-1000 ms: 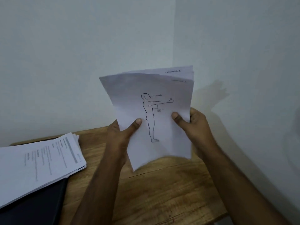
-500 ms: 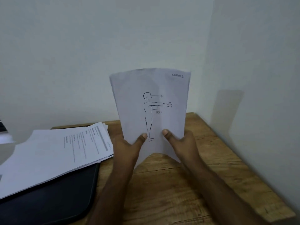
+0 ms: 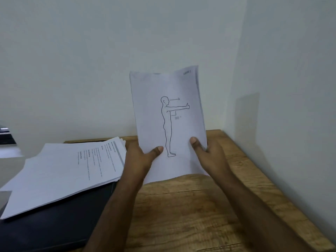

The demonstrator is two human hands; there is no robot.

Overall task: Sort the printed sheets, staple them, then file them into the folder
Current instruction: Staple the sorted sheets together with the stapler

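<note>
**Upright sheets held in both hands above the desk**

Now both hands hold a small sheaf of printed sheets (image 3: 169, 124) upright over the wooden desk (image 3: 190, 211), near the corner where two white walls meet. The left hand (image 3: 140, 157) grips the sheaf's lower left edge, its thumb laid across the front of the page and the fingers hidden behind. The right hand (image 3: 209, 153) grips the lower right edge the same way, thumb on the front. The top page shows a line drawing of a standing figure with one arm stretched forward, an arrow at eye level and the mark "90°" under the arm; a small line of print sits in the upper right corner, too small to read. The sheaf's bottom edge hangs just clear of the desk.

To the left, a thicker stack of printed pages (image 3: 69, 170) lies flat, slightly fanned, resting on a dark folder (image 3: 54, 224) that lies on the desk. The stack lies just beside the left wrist.
</note>
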